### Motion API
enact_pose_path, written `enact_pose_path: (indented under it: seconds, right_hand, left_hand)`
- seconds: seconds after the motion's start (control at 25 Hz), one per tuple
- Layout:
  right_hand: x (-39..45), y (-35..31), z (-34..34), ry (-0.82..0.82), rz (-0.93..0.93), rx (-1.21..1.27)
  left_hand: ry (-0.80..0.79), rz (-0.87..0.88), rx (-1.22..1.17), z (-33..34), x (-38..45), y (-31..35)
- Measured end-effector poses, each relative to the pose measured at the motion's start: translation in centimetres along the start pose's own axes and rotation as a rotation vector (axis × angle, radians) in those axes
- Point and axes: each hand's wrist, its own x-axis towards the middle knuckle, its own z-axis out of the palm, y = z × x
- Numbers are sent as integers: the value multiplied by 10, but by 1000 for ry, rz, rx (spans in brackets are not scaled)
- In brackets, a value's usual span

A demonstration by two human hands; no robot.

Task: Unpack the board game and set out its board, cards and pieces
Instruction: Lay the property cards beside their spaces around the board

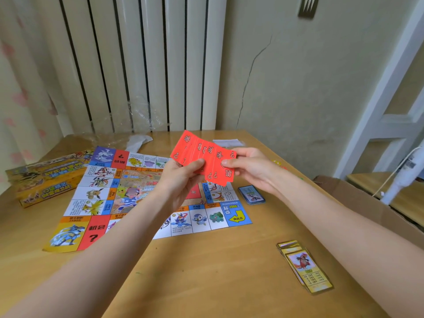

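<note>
Two hands, left hand [181, 177] and right hand [250, 167], grip fanned red cards [204, 156] above the board [101, 198] at the table's [206, 271] middle; yellow cards [306, 267] near its right edge.

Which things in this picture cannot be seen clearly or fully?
- Board, head view: its middle is hidden behind the left hand and forearm.
- Red cards: lower faces are covered by the fingers of both hands; right hand.
- Yellow cards: print too small to read.
- Cardboard box: cut off by the right edge.
</note>
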Motion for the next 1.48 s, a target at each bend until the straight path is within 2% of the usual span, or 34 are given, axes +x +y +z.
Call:
enact_pose_path:
  seconds: [0.12, 0.32, 0.52, 0.72, 0.84, 1.0, 1.08, 1.32, 1.48]
  right_hand:
    - [1, 4, 1, -20, 46, 14]
    - [4, 7, 0, 38, 74, 10]
    - [3, 5, 2, -28, 73, 60]
    - [4, 8, 4, -8, 65, 65]
    - [4, 6, 10, -46, 64, 156]
    - [4, 3, 11, -72, 113, 147]
    - [3, 4, 11, -82, 143, 160]
    - [3, 11, 20, -80, 148, 149]
    - [4, 12, 26, -64, 115, 177]
  left_hand:
    - [7, -23, 20, -1, 3, -1]
    - [6, -47, -2, -1, 6, -1]
    - [14, -5, 50, -1, 8, -6]
    - [-52, -124, -106, -1, 8, -4]
    - [-58, -156, 11, 3, 4, -8]
    - [-104, -114, 349, 2, 2, -9]
    - [-140, -125, 407, -3, 2, -9]
    - [-149, -112, 196, -17, -2, -2]
    - [-148, -175, 25, -21, -6, 6]
